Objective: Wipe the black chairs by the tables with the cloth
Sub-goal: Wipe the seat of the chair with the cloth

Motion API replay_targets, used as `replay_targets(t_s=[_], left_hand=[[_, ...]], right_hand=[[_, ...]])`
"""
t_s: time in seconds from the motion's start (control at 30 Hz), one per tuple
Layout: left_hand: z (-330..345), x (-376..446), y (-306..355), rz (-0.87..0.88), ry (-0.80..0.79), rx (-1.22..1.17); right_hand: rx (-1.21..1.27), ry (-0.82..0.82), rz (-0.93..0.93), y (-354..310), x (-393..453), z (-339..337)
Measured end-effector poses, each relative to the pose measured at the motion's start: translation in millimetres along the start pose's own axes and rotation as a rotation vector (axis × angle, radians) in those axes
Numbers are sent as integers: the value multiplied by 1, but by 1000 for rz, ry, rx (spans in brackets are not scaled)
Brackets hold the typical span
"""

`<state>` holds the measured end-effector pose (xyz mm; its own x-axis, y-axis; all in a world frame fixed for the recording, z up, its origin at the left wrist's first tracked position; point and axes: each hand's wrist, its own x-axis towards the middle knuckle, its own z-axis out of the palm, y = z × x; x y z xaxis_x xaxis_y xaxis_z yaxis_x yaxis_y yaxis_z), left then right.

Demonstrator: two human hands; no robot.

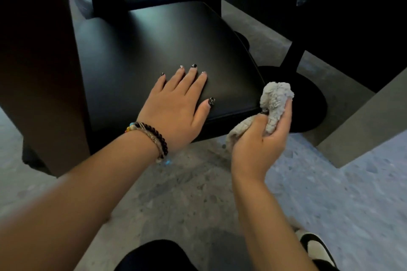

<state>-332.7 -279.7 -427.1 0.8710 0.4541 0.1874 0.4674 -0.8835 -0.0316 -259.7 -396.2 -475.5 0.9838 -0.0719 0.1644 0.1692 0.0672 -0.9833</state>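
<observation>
Down low, the left hand (pixel 176 108) lies flat with straight fingers on the front part of the black chair seat (pixel 167 50), beaded bracelets (pixel 152 138) on its wrist. Just beside the seat's front right corner, the right hand (pixel 264 138) grips a bunched grey fleecy cloth (pixel 275 103), held off the seat above the speckled floor (pixel 198 193). A round black pedestal base (pixel 308 103) stands behind it.

Dim scene, soft blur, pale sheen on chair seat (pixel 167 50).
</observation>
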Motion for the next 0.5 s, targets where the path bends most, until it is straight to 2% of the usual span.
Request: replay_targets(t_s=[0.2, 0.37, 0.43, 0.5], left_hand=[[-1, -14, -2, 11, 13, -86], [-10, -47, -6, 16, 37, -300], [-14, -66, -11, 47, 88, -392], [-17, -90, -18, 91, 192, -466]], right_hand=[[-29, 43, 125, -2, 6, 12], [-28, -72, 371, -13, -53, 30], [15, -63, 369, -14, -51, 17], [39, 22, 293, -14, -31, -5]])
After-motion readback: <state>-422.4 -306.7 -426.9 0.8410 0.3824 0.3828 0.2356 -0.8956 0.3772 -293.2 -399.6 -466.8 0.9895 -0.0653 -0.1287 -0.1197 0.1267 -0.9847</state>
